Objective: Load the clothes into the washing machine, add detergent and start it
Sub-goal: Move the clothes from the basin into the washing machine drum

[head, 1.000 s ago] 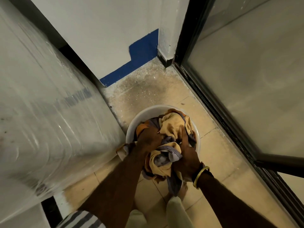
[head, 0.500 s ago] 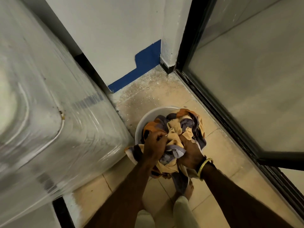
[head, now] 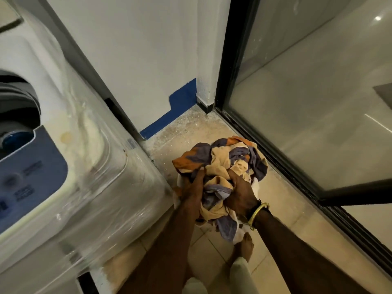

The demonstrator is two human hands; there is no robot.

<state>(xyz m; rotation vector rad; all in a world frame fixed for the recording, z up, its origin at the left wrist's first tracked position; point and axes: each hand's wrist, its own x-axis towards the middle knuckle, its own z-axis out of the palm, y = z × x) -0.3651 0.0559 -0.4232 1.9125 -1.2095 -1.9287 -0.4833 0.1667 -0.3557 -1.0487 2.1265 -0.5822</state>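
A bundle of orange, cream and purple clothes is raised over a white basin, which it mostly hides. My left hand grips the bundle's left side. My right hand, with a gold bangle at the wrist, grips its right side. A purple end of cloth hangs below my hands. The white top-loading washing machine, wrapped in clear plastic, stands at the left. Its drum opening is open at the far left, with a blue control panel in front of it.
A dark-framed glass door runs along the right side. A white wall with a blue base strip stands behind. My bare foot rests on the beige tiled floor just below the basin.
Both hands have lifted the bundle of clothes up out of the basin. The view has swung left, so the machine's top, drum opening and control panel now show.
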